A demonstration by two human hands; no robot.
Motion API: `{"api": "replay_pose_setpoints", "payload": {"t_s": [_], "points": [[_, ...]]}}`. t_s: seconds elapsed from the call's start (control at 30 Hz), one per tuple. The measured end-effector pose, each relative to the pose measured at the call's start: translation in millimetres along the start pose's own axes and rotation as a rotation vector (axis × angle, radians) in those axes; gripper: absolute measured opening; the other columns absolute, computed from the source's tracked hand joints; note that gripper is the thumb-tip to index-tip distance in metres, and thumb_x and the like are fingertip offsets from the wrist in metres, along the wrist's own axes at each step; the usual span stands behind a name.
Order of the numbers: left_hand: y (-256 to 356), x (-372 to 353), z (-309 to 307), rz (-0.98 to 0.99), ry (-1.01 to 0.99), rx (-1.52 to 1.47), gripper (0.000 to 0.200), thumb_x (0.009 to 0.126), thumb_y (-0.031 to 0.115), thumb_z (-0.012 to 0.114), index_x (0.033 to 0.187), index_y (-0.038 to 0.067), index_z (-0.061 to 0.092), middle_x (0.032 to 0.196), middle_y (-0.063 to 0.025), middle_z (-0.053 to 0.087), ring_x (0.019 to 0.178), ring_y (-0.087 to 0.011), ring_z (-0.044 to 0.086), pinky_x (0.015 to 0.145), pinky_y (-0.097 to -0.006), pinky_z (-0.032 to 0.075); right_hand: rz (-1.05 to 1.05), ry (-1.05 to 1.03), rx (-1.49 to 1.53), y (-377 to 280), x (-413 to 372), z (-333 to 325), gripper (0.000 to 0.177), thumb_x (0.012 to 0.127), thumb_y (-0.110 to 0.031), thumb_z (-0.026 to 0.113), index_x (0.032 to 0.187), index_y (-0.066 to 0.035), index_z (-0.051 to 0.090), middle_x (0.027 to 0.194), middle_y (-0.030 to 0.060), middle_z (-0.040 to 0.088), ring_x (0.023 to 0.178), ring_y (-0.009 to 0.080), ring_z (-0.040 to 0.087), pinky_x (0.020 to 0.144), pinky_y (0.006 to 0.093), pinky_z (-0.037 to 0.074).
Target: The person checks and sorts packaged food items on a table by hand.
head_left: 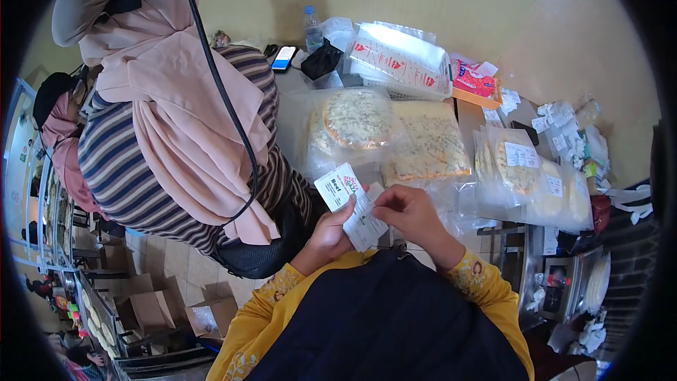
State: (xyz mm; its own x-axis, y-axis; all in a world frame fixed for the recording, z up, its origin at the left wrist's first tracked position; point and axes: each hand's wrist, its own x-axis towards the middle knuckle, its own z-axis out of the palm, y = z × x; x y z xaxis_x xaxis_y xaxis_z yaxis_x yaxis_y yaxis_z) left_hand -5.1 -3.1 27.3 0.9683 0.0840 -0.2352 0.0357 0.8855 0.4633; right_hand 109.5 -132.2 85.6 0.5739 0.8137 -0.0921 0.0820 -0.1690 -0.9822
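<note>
Close to my body, my left hand [330,234] holds a small set of white printed labels [340,187], the upper one reading "Beef". My right hand [403,213] is closed in a pinch at the right edge of the labels; what its fingertips hold is too small to make out. Beyond my hands lie a round pizza in a clear bag [358,118] and a rectangular pizza in clear plastic [430,142]. To the right, several bagged pizzas [516,162] overlap, with white labels on them.
A person in a striped top [176,120] sits close on the left. Along the wall are a phone [283,58], a water bottle [311,28], a stack of plastic bags [402,60] and a red packet [475,79]. Crumpled paper [562,127] lies at the right; cardboard boxes [151,310] are lower left.
</note>
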Motion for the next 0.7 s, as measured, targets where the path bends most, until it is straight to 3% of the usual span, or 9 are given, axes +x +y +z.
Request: {"api": "replay_pose_setpoints", "payload": {"t_s": [0.1,0.37,0.7], "points": [[-3.9,4.5,1.3,0.019,-0.024,-0.017,0.058,0.09,0.046,0.039,0.134,0.008,0.033,0.125,-0.0102,0.045,0.116,-0.0254,0.044,0.099,-0.0426,0.033,0.123,-0.069,0.231,16.5,3.5,18.7,0.013,0.076,-0.012,0.068,0.08,-0.002,0.061,0.071,0.002,0.061,0.064,0.0059,0.055,0.059,0.0223,0.044],[-11.4,11.2,2.5,0.049,-0.012,-0.053,0.082,0.082,0.067,0.021,0.135,0.005,0.03,0.128,-0.0116,0.043,0.119,-0.026,0.042,0.101,-0.0408,0.031,0.158,-0.076,0.105,30.7,10.9,21.1,0.011,0.076,-0.01,0.067,0.08,-0.004,0.059,0.071,-0.0007,0.059,0.064,0.0041,0.052,0.057,0.0206,0.041],[-9.0,-2.1,-5.0,0.146,-0.066,0.061,0.076,0.086,0.061,0.025,0.137,0.006,0.025,0.128,-0.0106,0.042,0.118,-0.0233,0.042,0.1,-0.0387,0.031,0.084,-0.017,-0.039,35.6,13.1,43.2,0.014,0.074,-0.013,0.067,0.076,-0.001,0.06,0.067,0.0008,0.059,0.061,0.0057,0.053,0.056,0.0226,0.044]]}}
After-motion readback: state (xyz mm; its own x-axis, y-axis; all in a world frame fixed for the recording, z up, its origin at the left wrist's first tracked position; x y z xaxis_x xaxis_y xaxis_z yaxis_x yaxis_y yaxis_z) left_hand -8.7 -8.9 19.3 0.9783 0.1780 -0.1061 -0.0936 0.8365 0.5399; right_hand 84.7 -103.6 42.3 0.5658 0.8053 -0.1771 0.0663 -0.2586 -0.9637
